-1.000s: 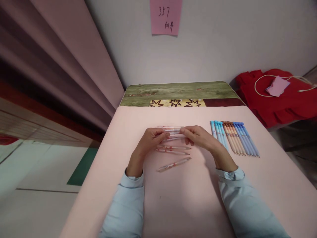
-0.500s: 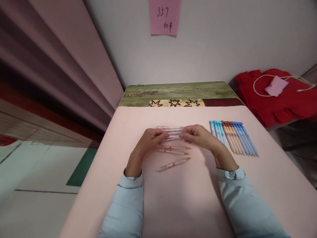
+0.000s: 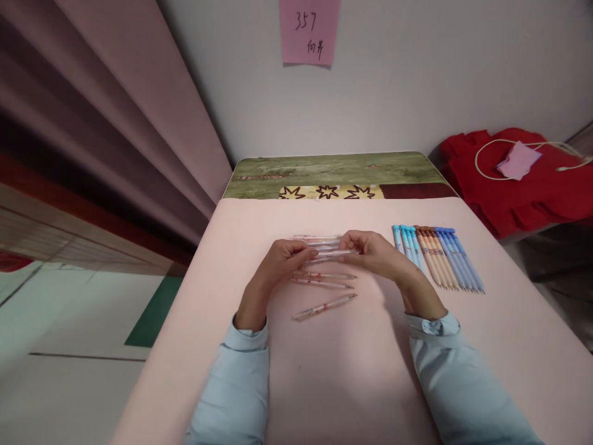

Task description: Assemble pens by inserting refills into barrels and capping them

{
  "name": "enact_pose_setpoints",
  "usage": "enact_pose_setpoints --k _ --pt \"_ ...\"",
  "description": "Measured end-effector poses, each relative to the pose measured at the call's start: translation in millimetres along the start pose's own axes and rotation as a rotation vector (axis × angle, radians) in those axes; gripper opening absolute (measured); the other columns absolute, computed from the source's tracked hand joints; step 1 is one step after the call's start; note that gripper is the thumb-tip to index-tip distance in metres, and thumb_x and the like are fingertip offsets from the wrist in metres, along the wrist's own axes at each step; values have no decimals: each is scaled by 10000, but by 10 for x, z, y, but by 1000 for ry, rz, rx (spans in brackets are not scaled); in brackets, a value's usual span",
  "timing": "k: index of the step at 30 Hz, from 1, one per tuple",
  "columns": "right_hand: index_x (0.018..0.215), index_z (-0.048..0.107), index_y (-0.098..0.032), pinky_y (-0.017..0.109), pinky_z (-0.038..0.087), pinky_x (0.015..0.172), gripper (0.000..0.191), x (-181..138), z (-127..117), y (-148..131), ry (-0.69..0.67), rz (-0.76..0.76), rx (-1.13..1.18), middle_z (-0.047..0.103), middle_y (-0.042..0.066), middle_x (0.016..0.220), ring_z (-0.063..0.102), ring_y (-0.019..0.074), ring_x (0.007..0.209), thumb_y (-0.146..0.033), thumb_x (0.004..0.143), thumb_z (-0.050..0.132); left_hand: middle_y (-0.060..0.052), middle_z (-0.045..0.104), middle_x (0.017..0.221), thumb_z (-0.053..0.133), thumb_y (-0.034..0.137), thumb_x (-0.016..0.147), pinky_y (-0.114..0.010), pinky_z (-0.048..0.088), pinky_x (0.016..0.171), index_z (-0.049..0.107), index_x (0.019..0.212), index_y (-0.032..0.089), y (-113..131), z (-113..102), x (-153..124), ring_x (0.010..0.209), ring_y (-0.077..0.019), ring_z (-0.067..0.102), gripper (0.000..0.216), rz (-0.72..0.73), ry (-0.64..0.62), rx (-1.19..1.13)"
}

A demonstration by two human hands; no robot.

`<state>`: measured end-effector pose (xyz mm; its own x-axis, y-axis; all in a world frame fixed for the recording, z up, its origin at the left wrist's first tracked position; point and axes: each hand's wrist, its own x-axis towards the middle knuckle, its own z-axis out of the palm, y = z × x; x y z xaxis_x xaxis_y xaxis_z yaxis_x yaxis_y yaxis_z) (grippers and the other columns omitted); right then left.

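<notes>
My left hand (image 3: pixel 280 262) and my right hand (image 3: pixel 370 253) meet over the middle of a pale pink table (image 3: pixel 352 371). Both are closed on the ends of a small bundle of clear pink pens (image 3: pixel 324 247) held crosswise just above the tabletop. Two more clear pink pens (image 3: pixel 324 279) lie side by side right below the bundle. A single pen (image 3: pixel 325 306) lies slanted a little nearer to me. A neat row of several light blue, orange and blue pens (image 3: pixel 438 256) lies to the right of my right hand.
A green and yellow patterned cloth (image 3: pixel 331 176) covers the table's far end against the wall. A pink paper note (image 3: pixel 309 31) hangs on the wall. A red garment (image 3: pixel 519 185) with a white cable and pink card lies at the right. Curtains hang at the left.
My right hand has slid slightly left along the bundle, and the pens in it have shifted a little. The loose pens and the coloured row have not moved.
</notes>
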<state>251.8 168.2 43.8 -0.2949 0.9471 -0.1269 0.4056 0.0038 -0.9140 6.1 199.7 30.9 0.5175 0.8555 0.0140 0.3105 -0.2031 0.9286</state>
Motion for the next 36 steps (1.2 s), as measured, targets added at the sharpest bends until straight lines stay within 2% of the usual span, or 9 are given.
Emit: enact_pose_setpoints --k 5,9,12,15,17,21,27,31,36 --pt "818 599 -195 225 348 564 215 6 -46 67 32 9 -22 570 -41 700 477 112 625 -318 708 737 36 438 547 610 435 874 -222 283 518 581 591 143 2 -1 -7 546 -85 386 408 16 13 40" --pt "779 650 -196 242 374 570 183 12 -32 82 19 70 -160 635 -13 702 534 134 635 -337 707 742 8 590 647 676 355 825 -221 363 574 692 682 155 -21 9 2 623 -111 509 247 68 48 171" --pt "799 693 -205 252 396 594 176 8 -17 57 39 78 -238 685 4 737 582 148 661 -347 714 750 -18 663 748 738 297 771 -229 407 625 739 741 180 -49 -1 8 701 -132 571 121 109 111 307" --pt "796 719 -211 251 395 599 154 -9 -20 -2 104 45 -290 698 4 738 597 147 668 -352 737 739 -28 679 777 746 293 779 -241 423 648 752 784 191 -65 -20 9 707 -133 573 103 175 201 354" --pt "755 735 -216 250 375 574 139 -25 -13 -62 65 37 -328 680 -8 667 581 138 621 -353 764 718 -27 676 758 733 296 801 -244 422 641 752 797 187 -66 -32 9 670 -124 558 111 213 258 340" --pt "690 771 -250 263 340 546 63 -42 109 -229 -164 90 -562 675 -16 602 560 138 570 -297 722 744 -20 659 693 700 276 831 -244 413 607 736 760 175 -62 -42 13 620 -116 535 129 235 341 309" --pt "703 779 -268 293 312 564 47 -34 372 -414 -159 141 -895 743 36 743 621 200 682 -252 672 747 -21 671 685 705 302 834 -244 404 585 723 730 163 -60 -31 6 608 -114 537 175 214 349 246" --pt "696 751 -261 287 321 584 63 -68 271 -349 -156 44 -800 730 10 727 610 182 680 -225 706 701 -38 702 734 710 335 830 -247 435 610 731 766 154 -27 -28 -5 652 -128 576 193 153 311 76" --pt "766 676 -213 250 355 558 132 -114 4 -177 -110 -31 -352 644 -18 649 546 132 594 -330 816 644 -60 733 867 755 381 785 -246 452 609 774 886 166 21 -26 -17 663 -124 584 238 104 142 -37"
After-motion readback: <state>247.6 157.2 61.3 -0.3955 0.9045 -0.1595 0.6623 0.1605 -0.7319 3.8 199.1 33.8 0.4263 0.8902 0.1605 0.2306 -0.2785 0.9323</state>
